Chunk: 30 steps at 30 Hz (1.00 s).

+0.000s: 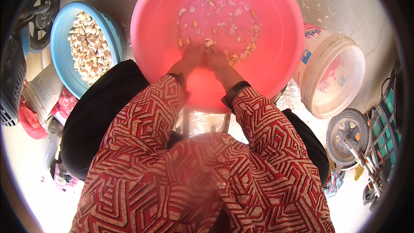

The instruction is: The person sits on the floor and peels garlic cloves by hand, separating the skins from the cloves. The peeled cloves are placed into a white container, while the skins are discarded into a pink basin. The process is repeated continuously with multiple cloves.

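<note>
A large pink plastic basin (pixel 281 38) stands in front of me, with loose garlic cloves (pixel 194 23) and scraps of papery skin (pixel 237 12) spread over its bottom. My left hand (pixel 193 57) and my right hand (pixel 215 59) meet over the basin's near half. Between their fingertips is a pale garlic clove (pixel 209 42); both hands seem to pinch it, though the fingers are partly hidden and slightly blurred. To the left, a blue plastic basin (pixel 59 43) holds many garlic cloves in their skins (pixel 90 48).
An open white plastic bucket (pixel 334 43) lies tipped at the right, near a small wheel (pixel 347 136). Another bucket (pixel 45 87) and red mesh bags (pixel 30 119) are at the left. Skin scraps (pixel 318 9) litter the floor.
</note>
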Each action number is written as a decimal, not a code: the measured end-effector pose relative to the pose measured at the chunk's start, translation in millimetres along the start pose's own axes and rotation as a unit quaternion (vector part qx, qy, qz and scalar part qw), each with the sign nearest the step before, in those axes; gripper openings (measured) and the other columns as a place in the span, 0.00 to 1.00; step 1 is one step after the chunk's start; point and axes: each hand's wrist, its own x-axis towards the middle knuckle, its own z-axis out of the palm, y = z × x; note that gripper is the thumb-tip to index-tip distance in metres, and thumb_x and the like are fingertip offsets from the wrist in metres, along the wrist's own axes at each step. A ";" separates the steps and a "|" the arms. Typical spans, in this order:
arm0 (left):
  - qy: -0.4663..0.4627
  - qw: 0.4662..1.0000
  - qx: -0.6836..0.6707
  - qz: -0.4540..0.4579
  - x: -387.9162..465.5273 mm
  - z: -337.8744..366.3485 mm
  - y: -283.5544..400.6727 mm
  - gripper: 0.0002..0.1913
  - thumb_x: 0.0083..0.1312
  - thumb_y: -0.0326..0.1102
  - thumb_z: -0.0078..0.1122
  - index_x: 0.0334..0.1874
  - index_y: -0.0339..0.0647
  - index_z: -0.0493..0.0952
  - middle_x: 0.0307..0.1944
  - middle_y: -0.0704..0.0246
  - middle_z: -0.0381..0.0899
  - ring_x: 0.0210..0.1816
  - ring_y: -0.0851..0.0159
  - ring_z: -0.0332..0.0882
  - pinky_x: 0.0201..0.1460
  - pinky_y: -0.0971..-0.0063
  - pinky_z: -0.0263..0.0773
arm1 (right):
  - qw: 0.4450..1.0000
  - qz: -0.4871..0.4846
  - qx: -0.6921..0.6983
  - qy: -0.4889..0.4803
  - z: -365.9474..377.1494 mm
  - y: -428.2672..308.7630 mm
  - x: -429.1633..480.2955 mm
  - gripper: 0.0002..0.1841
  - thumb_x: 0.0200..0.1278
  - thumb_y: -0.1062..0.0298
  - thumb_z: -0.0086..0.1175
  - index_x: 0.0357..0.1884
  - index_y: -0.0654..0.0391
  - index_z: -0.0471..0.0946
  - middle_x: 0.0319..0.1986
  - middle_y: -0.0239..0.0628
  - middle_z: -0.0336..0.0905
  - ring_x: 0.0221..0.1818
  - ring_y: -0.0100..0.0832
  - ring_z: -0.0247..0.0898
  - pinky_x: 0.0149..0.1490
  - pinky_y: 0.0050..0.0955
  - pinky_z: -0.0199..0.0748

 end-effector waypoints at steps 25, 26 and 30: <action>-0.200 0.696 -0.688 0.045 -71.3 -74.8 89.9 0.16 0.81 0.43 0.44 0.44 0.41 0.79 0.42 0.66 0.84 0.44 0.64 0.83 0.52 0.66 0.80 | 0.903 -0.420 -0.092 0.011 -7.6 -102.3 -90.0 0.17 0.77 0.60 0.42 0.38 0.63 0.77 0.31 0.41 0.79 0.36 0.32 0.78 0.42 0.34 0.76; -0.211 0.692 -0.688 0.065 -78.5 -76.7 95.8 0.16 0.81 0.43 0.44 0.44 0.41 0.79 0.43 0.65 0.84 0.44 0.64 0.83 0.52 0.66 0.80 | 0.922 -0.385 -0.047 -0.016 -8.1 -105.9 -92.5 0.19 0.78 0.59 0.42 0.36 0.63 0.78 0.30 0.40 0.79 0.35 0.31 0.77 0.42 0.33 0.76; -0.262 0.677 -0.683 0.082 -83.6 -85.4 105.6 0.15 0.81 0.43 0.44 0.45 0.41 0.78 0.44 0.65 0.84 0.45 0.65 0.83 0.52 0.67 0.80 | 0.942 -0.327 0.009 -0.081 -21.0 -112.5 -105.3 0.18 0.77 0.60 0.42 0.39 0.67 0.76 0.37 0.49 0.79 0.41 0.45 0.77 0.50 0.41 0.74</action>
